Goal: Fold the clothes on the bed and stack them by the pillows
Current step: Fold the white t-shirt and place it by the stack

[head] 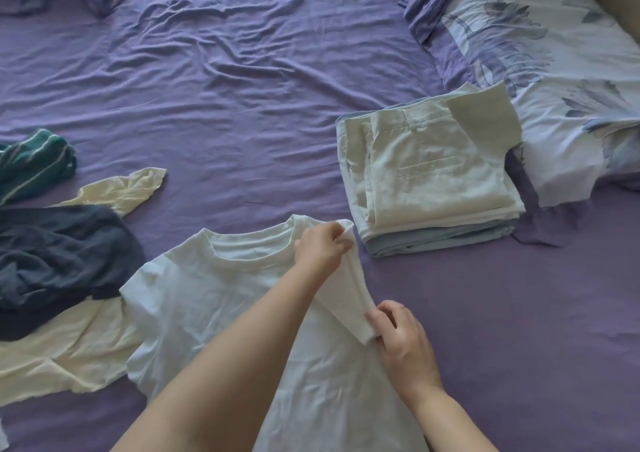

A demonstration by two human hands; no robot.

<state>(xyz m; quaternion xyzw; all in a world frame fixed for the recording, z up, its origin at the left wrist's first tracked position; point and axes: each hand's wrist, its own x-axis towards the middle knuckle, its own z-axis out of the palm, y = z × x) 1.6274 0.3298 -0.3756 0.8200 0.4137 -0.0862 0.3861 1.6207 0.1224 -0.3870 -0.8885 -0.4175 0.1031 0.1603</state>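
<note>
While right hand pinches sleeve hem, left hand pinches shoulder of white tee, flat on bed. Sleeve's long axis runs between hands; fold likely goes leftward. Stack beyond, touching pillow.

Soft, even daylight fills the scene, brightest on the pillow at upper right, dimmer toward the left. Shadows are faint: a soft one lies under the forearms and in the creases of the sheet. No glare shows. The picture is slightly soft and grainy throughout, and wide-angle bending curves the edges.
</note>
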